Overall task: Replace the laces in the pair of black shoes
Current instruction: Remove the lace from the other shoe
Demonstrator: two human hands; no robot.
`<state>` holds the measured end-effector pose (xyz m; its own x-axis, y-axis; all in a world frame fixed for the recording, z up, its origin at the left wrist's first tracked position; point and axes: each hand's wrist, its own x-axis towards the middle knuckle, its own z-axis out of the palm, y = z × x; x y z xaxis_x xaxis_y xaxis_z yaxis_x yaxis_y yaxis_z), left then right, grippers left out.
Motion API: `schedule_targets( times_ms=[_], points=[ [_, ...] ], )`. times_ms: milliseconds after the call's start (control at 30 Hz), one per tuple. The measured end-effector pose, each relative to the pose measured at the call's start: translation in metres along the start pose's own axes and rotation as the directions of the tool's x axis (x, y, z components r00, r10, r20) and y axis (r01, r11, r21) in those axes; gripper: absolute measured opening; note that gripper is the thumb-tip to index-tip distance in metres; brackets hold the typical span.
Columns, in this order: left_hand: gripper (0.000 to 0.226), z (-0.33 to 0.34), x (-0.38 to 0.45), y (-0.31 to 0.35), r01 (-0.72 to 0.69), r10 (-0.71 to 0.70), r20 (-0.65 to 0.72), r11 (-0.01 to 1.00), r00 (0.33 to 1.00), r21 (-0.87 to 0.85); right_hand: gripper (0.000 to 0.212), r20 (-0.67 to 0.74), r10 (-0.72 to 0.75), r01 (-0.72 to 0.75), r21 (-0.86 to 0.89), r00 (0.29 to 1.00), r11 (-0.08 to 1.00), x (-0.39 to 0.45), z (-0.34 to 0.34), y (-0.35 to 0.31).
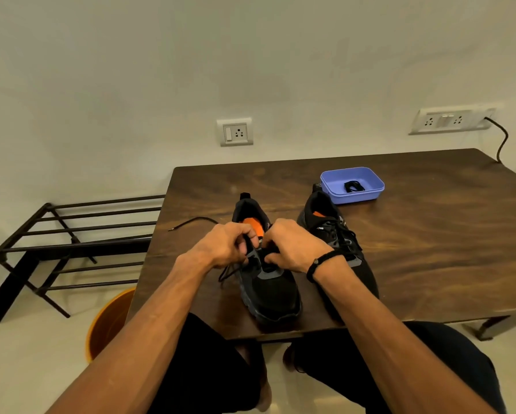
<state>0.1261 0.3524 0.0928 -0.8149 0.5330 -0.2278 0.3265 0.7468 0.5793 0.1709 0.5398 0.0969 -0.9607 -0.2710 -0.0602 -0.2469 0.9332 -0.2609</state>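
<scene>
The left shoe (265,264) stands near the bench (430,234) front edge, toe toward the person. Both hands, left hand (225,245) and right hand (292,246), pinch its lace (191,222) at the eyelets. Just right stands the laced right shoe (337,234); behind that, a purple tray (352,185) holds a coiled lace (353,186), with bare bench farther right.

Left hand (224,245) and right hand (292,248) close together, fingers curled.
</scene>
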Motion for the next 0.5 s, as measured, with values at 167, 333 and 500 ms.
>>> schedule_targets(
  times_ms=[167,333,500],
  points=[
    [0.039,0.0,0.0,0.0,0.005,-0.005,0.007,1.0,1.0,-0.009,0.009,-0.126,0.04,-0.045,-0.037,0.991,0.998,0.004,0.006,-0.002],
    [0.038,-0.001,0.0,0.001,0.031,-0.03,0.026,0.999,0.999,-0.029,0.016,-0.316,0.398,-0.154,0.585,0.861,0.796,0.0,-0.005,0.005],
    [0.04,0.0,0.001,0.002,0.031,-0.031,0.04,0.999,0.999,-0.019,0.02,0.122,0.599,0.001,0.98,0.791,-0.2,0.0,-0.011,-0.003]
  ],
)
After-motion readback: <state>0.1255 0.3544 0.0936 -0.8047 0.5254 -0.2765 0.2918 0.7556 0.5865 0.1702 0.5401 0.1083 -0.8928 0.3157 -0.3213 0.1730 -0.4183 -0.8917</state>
